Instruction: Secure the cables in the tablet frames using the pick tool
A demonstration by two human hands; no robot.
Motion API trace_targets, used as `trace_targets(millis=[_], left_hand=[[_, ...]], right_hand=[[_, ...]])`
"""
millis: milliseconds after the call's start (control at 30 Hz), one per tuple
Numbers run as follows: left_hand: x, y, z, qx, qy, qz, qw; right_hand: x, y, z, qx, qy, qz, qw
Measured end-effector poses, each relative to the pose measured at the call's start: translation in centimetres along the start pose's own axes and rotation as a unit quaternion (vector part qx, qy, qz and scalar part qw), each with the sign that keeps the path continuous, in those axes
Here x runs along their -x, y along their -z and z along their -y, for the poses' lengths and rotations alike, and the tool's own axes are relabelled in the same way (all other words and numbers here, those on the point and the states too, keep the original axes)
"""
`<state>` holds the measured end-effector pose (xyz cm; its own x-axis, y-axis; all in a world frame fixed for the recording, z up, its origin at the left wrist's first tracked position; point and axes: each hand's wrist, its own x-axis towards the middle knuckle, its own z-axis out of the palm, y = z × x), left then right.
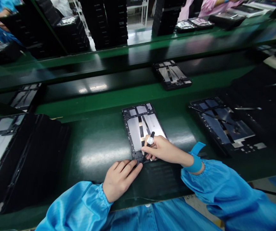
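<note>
Tablet frame (140, 128) lies flat on the glossy green belt (96, 154); right hand (164, 149) pinches a black pen-like tool (152, 134) over its metal back, while the half-curled, ungripping left hand (120, 179) rests fingertips on its lower edge.

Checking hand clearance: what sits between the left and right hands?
Head view: the tablet frame's lower corner and the black pen-like tool's tip, held in the right hand.

You can slide your left hand (120, 181) sideways along the green belt (92, 150) until the black tablet frame (39, 154) blocks it.
</note>
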<state>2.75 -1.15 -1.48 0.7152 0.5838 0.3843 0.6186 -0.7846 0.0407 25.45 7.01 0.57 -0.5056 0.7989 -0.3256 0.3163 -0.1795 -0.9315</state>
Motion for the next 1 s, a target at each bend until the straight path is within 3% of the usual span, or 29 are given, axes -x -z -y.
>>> trace_targets(millis=[200, 400, 700, 1000], left_hand=[[-0.3, 0.2, -0.1, -0.002, 0.012, 0.029, 0.999], [-0.8, 0.3, 0.1, 0.040, 0.024, 0.023, 0.999], [-0.4, -0.3, 0.2, 0.074, 0.035, 0.005, 0.997], [-0.2, -0.6, 0.1, 0.065, 0.032, -0.012, 0.997]], right_hand=[[0.2, 0.3, 0.6, -0.002, -0.010, -0.012, 1.000], [2.5, 1.8, -0.3, 0.061, 0.048, -0.105, 0.991], [3.3, 1.4, -0.4, 0.126, 0.074, -0.103, 0.984], [3.0, 1.5, -1.2, 0.018, 0.054, -0.098, 0.994]])
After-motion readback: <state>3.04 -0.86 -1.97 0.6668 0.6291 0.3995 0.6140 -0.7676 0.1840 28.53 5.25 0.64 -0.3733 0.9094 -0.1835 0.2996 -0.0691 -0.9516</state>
